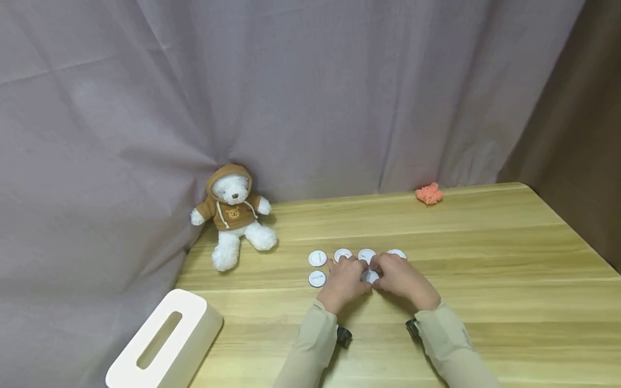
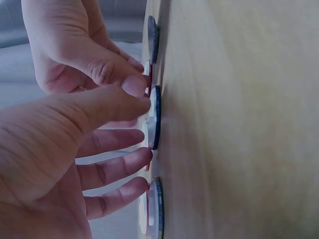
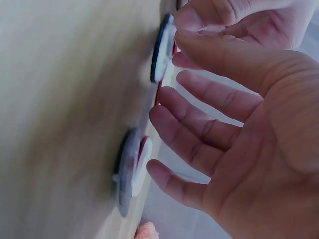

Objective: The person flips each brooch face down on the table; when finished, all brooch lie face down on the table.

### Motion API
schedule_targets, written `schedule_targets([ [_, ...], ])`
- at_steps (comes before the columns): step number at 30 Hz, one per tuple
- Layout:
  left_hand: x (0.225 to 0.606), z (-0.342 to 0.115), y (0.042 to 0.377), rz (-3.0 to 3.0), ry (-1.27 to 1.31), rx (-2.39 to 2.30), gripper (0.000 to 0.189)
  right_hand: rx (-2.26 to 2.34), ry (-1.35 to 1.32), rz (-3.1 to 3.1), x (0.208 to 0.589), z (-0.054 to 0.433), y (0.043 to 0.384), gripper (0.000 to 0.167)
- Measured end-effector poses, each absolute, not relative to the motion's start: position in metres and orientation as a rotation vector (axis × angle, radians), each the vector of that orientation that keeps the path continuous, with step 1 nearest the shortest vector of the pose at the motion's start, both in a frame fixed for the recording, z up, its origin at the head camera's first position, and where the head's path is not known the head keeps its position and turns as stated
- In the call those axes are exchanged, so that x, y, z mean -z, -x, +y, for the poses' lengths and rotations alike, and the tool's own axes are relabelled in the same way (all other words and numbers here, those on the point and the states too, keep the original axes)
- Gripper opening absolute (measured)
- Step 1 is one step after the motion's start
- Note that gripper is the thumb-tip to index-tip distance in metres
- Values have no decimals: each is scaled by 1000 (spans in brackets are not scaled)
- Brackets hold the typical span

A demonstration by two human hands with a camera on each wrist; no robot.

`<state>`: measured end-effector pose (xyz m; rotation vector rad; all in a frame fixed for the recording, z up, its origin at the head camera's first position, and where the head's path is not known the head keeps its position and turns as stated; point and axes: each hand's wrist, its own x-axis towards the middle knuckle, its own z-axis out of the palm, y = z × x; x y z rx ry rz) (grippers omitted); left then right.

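Observation:
Both hands meet at a round white disc (image 1: 370, 277) with a dark edge, low over the wooden table. My left hand (image 1: 345, 283) has its thumb at the disc's near edge and its index finger toward the far side. From the other side, my right hand (image 1: 404, 278) holds the same disc between thumb and index finger. In the left wrist view the two thumb tips come together beside the disc (image 2: 155, 119), while the left hand's other fingers are spread and slightly bent. The right wrist view shows the disc (image 3: 162, 50) at the thumbs, with the right hand's remaining fingers loosely bent.
More white discs lie in two rows, among them a far-left disc (image 1: 317, 258) and a near-left disc (image 1: 317, 278). A teddy bear (image 1: 234, 213) in a brown hoodie sits back left. A white tissue box (image 1: 194, 307) stands front left; an orange fluffy bundle (image 1: 429, 193) lies by the back edge.

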<state>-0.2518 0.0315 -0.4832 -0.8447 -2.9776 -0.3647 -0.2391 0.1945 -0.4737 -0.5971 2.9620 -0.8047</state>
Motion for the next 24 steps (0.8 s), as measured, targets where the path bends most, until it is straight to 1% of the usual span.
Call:
schedule_targets([
  [3, 483, 32, 252, -2950, 845, 383, 22, 855, 560, 2946, 470, 200, 240, 29],
  [5, 481, 31, 252, -2945, 836, 391, 23, 902, 549, 2938, 467, 204, 240, 30],
  [7, 480, 30, 252, -2947, 834, 396, 25, 942, 537, 2940, 466, 207, 240, 29],
  [13, 475, 30, 250, -2949, 823, 390, 38, 959, 523, 2985, 461, 215, 237, 22],
  [17, 471, 31, 250, -2959, 831, 382, 42, 947, 500, 2977, 457, 220, 234, 20],
  [24, 469, 34, 248, -2956, 860, 428, 45, 937, 502, 2962, 451, 229, 230, 25],
])
